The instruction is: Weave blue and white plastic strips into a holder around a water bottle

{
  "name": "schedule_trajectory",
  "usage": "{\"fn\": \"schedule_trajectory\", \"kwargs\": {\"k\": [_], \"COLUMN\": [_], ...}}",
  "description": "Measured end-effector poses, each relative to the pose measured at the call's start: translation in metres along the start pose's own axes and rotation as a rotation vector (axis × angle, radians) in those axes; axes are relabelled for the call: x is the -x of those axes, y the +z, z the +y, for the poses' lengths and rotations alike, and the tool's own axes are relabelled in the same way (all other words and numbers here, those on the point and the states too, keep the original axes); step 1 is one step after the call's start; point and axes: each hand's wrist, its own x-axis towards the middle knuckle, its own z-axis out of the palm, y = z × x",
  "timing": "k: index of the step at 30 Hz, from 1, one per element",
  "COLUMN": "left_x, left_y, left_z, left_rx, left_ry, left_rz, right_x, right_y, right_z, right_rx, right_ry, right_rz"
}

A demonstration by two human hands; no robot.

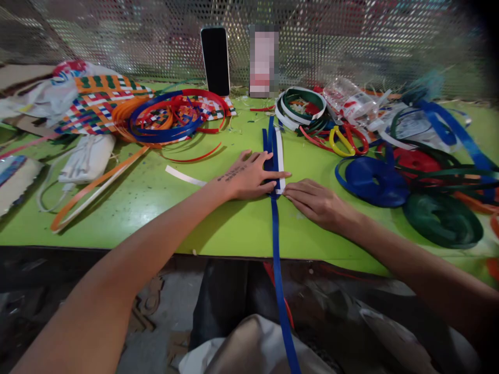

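Note:
Several blue plastic strips (276,223) lie upright on the green table, and the longest hangs over the front edge onto my lap. Alongside them runs a white strip (279,148). My left hand (253,176) lies flat across the strips with its fingers spread, pressing them down. From the right, my right hand (317,204) touches the near end of the white strip, fingers pressed together and thumb side hidden. Another white strip (185,176) comes out from under my left wrist.
Coiled strips (166,136) and woven pieces (107,104) lie left, with a white power strip (86,158). A phone (215,61) leans against the mesh behind. Right are yellow-and-red scissors (342,143), a plastic bottle (351,104), a blue roll (377,181) and a green roll (442,221).

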Motion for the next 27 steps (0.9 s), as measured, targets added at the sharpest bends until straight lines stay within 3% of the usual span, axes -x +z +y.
{"fn": "schedule_trajectory", "kwargs": {"k": [21,27], "left_x": [-0.0011,-0.0017], "left_y": [0.0028,0.004], "left_z": [-0.0026,-0.0034], "left_rx": [0.024,0.037], "left_ry": [0.01,0.016], "left_rz": [0.014,0.017], "right_x": [-0.004,-0.0046], "right_y": [0.0003,0.0013], "right_z": [-0.0066,-0.0061], "right_rx": [-0.077,-0.043], "right_ry": [0.088,0.05], "right_rz": [0.043,0.058]}}
